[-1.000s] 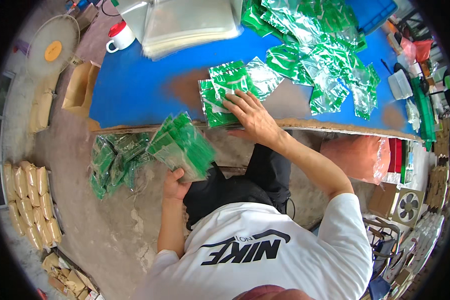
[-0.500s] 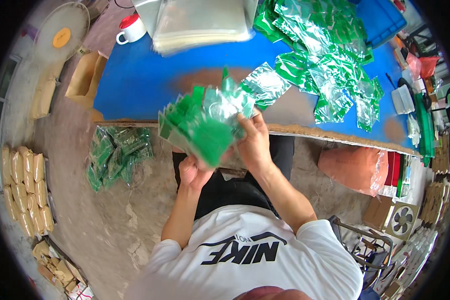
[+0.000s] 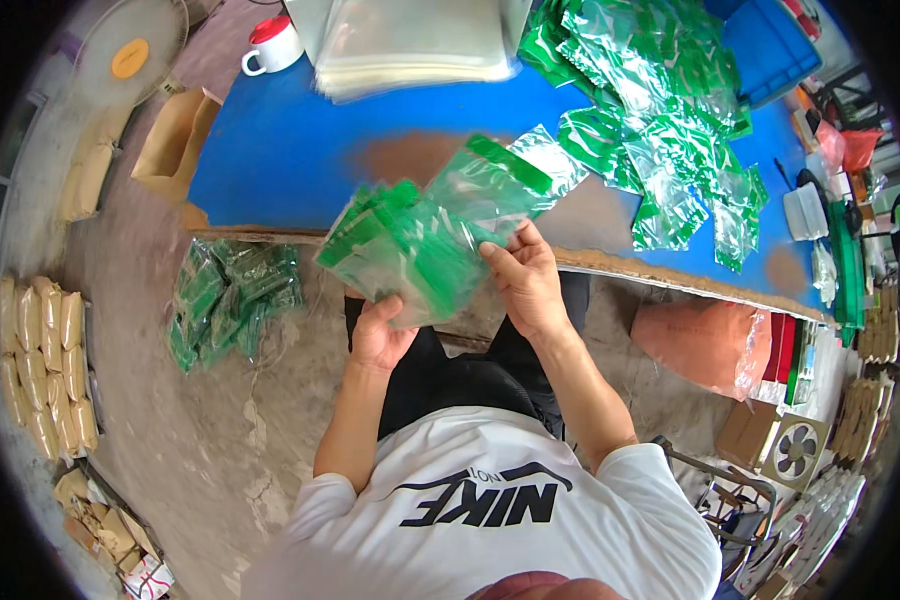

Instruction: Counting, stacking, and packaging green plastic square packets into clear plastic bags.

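Note:
My left hand (image 3: 381, 334) is closed on the lower corner of a fanned bunch of clear plastic bags with green bands (image 3: 395, 250). Pinched at its lower edge, one similar bag (image 3: 490, 190) is in my right hand (image 3: 530, 283), and it overlaps the bunch's right side. Both hands are over my lap, at the table's near edge. Beyond the right hand, a shiny clear-and-green bag (image 3: 550, 160) lies flat on the blue table (image 3: 280, 150). A large heap of such bags (image 3: 660, 110) covers the table's right side.
A stack of clear sheets (image 3: 415, 50) and a white mug with a red top (image 3: 274, 45) stand at the back. A blue crate (image 3: 770, 50) is at the far right. Bundled green bags (image 3: 235, 300) lie on the floor at left; an orange sack (image 3: 705, 345) is under the table.
My right hand has moved slightly right and down, and the bag in it is now spread out flat. The bunch in my left hand is less blurred and more fanned.

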A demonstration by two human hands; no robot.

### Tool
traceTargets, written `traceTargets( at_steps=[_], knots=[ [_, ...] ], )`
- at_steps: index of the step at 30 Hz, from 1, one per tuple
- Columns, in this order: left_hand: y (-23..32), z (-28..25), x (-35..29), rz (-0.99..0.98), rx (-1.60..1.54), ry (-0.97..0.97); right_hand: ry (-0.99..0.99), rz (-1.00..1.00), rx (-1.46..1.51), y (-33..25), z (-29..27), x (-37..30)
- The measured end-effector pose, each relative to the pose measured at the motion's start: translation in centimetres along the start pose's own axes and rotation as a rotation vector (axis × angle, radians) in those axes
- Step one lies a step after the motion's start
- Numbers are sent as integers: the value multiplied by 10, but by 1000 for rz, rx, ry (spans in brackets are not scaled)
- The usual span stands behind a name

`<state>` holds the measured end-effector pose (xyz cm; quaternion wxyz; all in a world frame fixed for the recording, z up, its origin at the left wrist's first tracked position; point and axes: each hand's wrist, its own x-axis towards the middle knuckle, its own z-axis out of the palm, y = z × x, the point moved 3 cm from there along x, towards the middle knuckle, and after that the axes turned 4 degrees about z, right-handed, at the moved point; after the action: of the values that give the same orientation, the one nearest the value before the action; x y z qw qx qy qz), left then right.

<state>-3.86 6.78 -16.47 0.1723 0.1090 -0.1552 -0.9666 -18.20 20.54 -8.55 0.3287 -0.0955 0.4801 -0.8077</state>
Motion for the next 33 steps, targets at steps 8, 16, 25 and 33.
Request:
traceTargets(
  at_steps=[8,16,25,33],
  knots=[
    [6,0,-4,40,149,47,100,-118,155,-12,-6,-5],
    [8,-4,-11,-43,222,-18,-73,-42,-565,-18,3,-22],
    [27,-11,-28,85,205,-84,-303,-609,-1217,-72,-20,40],
    [-23,-13,-27,-124,40,-91,-244,-612,-2001,-33,-43,56]
  ],
)
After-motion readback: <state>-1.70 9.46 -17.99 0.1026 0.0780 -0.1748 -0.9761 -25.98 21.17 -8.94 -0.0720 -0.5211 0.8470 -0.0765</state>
